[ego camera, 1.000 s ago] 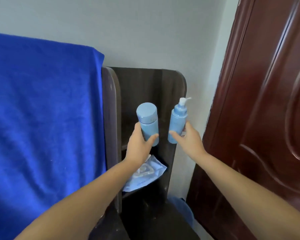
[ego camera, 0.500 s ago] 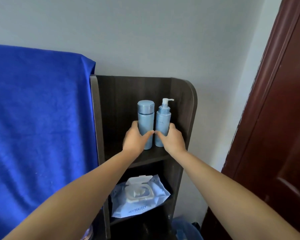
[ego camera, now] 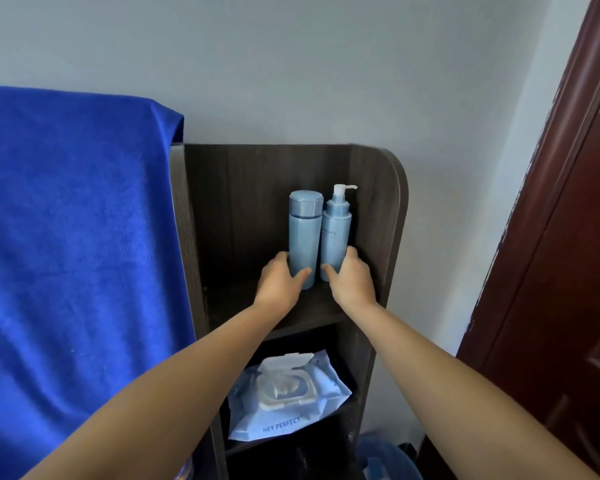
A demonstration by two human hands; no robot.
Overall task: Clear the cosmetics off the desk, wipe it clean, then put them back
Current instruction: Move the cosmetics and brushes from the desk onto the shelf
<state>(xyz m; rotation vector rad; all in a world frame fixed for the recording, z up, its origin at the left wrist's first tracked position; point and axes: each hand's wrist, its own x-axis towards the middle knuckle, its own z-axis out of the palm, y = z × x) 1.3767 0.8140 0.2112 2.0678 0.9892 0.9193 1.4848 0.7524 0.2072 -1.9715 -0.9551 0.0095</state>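
Two light blue cosmetic bottles stand upright side by side on the upper shelf [ego camera: 312, 311] of a dark wooden unit. The capped bottle [ego camera: 303, 233] is on the left, and my left hand [ego camera: 280, 280] grips its lower part. To its right, touching it, is the pump bottle [ego camera: 336, 233] with a white nozzle. My right hand [ego camera: 350, 277] grips the base of that pump bottle. Both bottle bottoms are partly hidden by my fingers.
A pack of wet wipes [ego camera: 284, 396] with its flap open lies on the shelf below. A blue towel [ego camera: 77, 254] hangs left of the shelf unit. A dark red door [ego camera: 568, 271] stands at the right, and a blue bin [ego camera: 385, 459] sits low beside it.
Both hands carried the bottles from mid-air onto the upper shelf and brought them together; since half a second ago they have barely moved. The camera has tilted up and closer.
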